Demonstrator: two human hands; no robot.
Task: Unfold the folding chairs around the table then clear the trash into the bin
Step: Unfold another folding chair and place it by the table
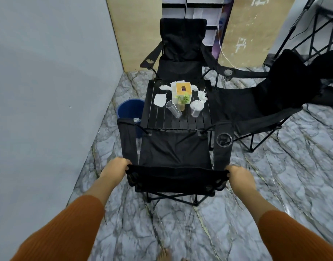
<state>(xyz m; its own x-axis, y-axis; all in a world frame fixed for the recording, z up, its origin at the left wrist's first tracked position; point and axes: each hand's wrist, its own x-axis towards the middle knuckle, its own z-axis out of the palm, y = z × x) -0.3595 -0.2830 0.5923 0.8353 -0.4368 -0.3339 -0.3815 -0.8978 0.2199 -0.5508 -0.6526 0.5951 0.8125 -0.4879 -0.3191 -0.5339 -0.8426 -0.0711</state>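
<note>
The near chair (pixel 174 157) stands open against the counter (pixel 158 117), two more beside it. Your left hand (pixel 117 165) and right hand (pixel 237 173) have their fingers closed around its backrest corners; press outward evenly, then square it. Cups and tissues wait on top, bin (pixel 129 110) left.

**Even indoor light, bent edges**

Soft, even light — shadows are faint, and the marble floor (pixel 275 176) carries a mild sheen. The wide lens bows the wall (pixel 39 81) and frame edges. The sleeves (pixel 64 228) blur slightly — the black chairs (pixel 173 153) lose detail.
</note>
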